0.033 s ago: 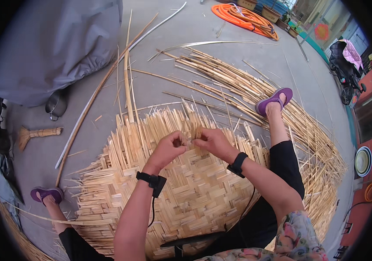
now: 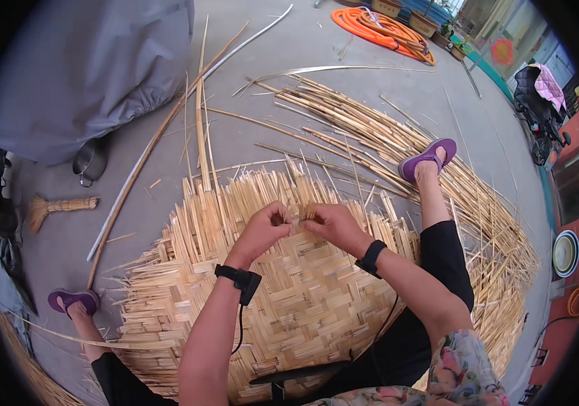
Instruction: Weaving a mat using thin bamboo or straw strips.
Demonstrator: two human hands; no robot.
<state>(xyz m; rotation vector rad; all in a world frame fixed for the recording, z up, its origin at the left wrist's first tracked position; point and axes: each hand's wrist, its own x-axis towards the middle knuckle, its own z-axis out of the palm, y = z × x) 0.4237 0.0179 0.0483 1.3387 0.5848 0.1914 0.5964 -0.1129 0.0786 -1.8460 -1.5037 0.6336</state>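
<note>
A partly woven mat of pale split reeds (image 2: 289, 284) lies beneath my arms, with frayed, loose ends along its far edge. My left hand (image 2: 269, 227) is closed in a pinch at that edge, near the middle, on what looks like a strip end. Just beside it, my right hand (image 2: 326, 223) grips short upright strip ends (image 2: 308, 210) between thumb and fingers. The fingertips are small and partly hidden. Black bands sit on both wrists, and my purple-sandaled feet (image 2: 428, 159) rest either side of the mat.
Loose reeds (image 2: 370, 128) lie beyond and right of the mat. Long poles (image 2: 140, 162), a metal pot (image 2: 88, 162) and a small brush (image 2: 66, 210) are on the left. A grey covered object (image 2: 86, 74), an orange hose coil (image 2: 381, 34) and stacked basins (image 2: 565, 252) line the edges.
</note>
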